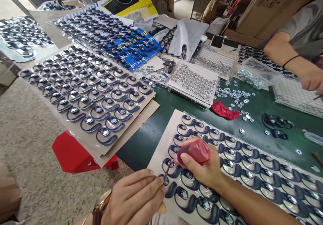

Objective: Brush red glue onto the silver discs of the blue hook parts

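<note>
My right hand (205, 171) is wrapped round a small squeeze bottle (196, 151) of red liquid, its nozzle pointing down and left. Between the closed fingers of my left hand (138, 194) is a thin pointed tool (167, 171); whether it is a brush or a pick I cannot tell. The tool's tip and the nozzle come close together over one of the dark ear-hook-shaped parts with round silvery centres. Rows of these parts lie on a film-covered cardboard sheet (161, 147) beneath both hands.
To the left, more cardboard sheets (148, 108) of the same parts overhang the green table (143, 135). Clear trays (194, 82) of silvery discs, loose washers (234, 97) and a red cloth (224, 110) lie ahead. Another person's hand (310, 78) works at right. A red stool (75, 152) stands below.
</note>
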Motion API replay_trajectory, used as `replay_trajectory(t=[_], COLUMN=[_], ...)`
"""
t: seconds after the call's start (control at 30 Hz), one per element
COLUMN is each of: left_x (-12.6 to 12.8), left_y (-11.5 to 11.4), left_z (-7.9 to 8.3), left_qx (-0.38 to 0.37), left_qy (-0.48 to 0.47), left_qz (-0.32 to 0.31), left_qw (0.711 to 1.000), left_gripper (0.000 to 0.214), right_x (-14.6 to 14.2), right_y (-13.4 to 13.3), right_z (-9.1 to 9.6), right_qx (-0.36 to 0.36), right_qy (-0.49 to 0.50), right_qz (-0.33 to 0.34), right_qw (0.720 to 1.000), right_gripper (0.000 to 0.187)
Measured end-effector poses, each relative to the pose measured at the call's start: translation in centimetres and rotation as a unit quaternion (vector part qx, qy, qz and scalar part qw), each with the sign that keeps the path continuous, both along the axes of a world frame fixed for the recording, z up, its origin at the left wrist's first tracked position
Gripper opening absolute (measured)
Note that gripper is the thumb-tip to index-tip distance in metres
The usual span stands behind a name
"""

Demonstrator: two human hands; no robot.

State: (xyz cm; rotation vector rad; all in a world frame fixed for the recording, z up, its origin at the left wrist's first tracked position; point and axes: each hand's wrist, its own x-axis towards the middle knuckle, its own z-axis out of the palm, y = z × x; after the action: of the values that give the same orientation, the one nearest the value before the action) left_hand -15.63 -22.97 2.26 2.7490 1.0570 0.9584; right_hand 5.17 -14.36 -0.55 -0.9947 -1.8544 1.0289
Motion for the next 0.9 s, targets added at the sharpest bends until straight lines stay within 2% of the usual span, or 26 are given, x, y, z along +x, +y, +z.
replay_trajectory(t=[0.23,0.53,0.67,0.9], left_x=[0.3,-0.1,0.1,0.0], left_y=[-1.1,-1.0,-1.0,-1.7], left_z=[-1.0,-0.8,-0.6,-1.3], left_qx=[0.023,0.005,0.008,-0.018], left_qy=[0.015,0.037,0.022,0.01], left_qz=[0.017,0.001,0.021,0.026], left_qw=[0.999,0.999,1.0,0.999], left_gripper=[0.025,0.03,0.029,0.031], right_x=[0.1,0.0,0.2,0.4], right_y=[-0.2,0.0,0.0,-0.1], right_z=[-0.4,0.0,-0.1,0.0], right_qx=[-0.041,0.035,0.034,0.016], right_qy=[-0.016,-0.021,-0.024,-0.006], right_qz=[0.048,-0.015,-0.017,-0.02], right_qw=[0.998,0.999,0.999,1.0], right_gripper=[0.015,0.008,0.007,0.01])
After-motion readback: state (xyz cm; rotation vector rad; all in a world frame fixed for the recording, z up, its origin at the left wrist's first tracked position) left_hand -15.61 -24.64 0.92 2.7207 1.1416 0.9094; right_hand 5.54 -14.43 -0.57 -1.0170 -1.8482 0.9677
